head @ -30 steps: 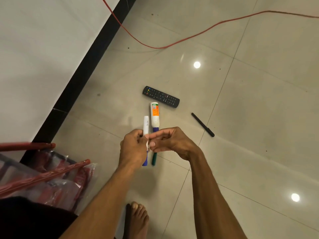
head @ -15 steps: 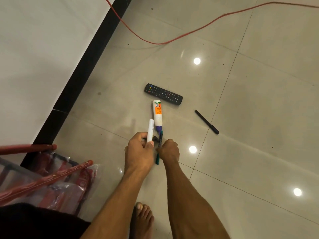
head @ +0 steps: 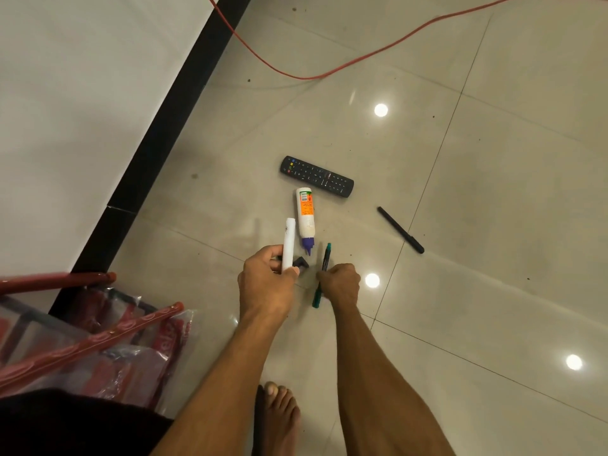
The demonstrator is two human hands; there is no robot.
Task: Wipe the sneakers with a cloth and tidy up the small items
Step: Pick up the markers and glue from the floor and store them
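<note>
My left hand [head: 266, 284] grips a white marker [head: 289, 243] that points away from me, with a small dark piece [head: 301, 262] just beyond its fingers. My right hand [head: 340, 283] is closed around a green pen [head: 321, 278] low over the floor. Just beyond both hands lies a white glue bottle [head: 305, 218] with an orange label and purple tip. A black remote control [head: 316, 176] rests behind it, and a black pen [head: 400, 229] lies to the right. No sneakers or cloth are in view.
A red-framed rack with plastic-wrapped red packs [head: 98, 340] stands at the lower left. A black skirting strip [head: 158, 136] runs along the white wall. An orange cable [head: 329, 72] loops across the tiled floor at the top. My bare foot [head: 279, 413] is below.
My right hand has dropped from beside the white marker to the floor and closed on the green pen. My left hand still holds the white marker, now tilted further forward.
</note>
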